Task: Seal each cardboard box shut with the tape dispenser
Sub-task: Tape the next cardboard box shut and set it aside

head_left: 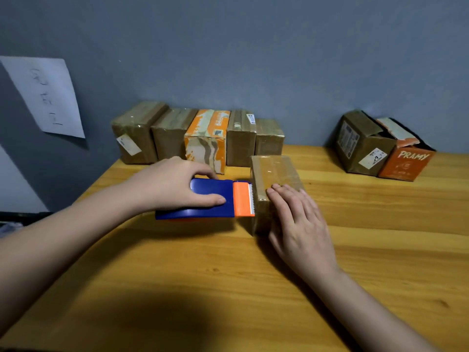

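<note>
Head view shows the left hand (177,185) gripping the blue tape dispenser (210,199) at the side of the centre box (275,179), which the right hand (299,219) presses flat-fingered, while five taped boxes (198,135) wait behind and two open boxes (380,146), upper right, probably remain.

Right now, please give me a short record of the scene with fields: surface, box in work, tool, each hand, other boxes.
surface: wooden table
box in work: brown box, taped on top, lying in front of the row
tool: blue and orange tape dispenser, toothed edge at the box's left side
left hand: grips the dispenser
right hand: fingers flat on the box
other boxes: row of five by the wall; two boxes at right with flaps open
</note>
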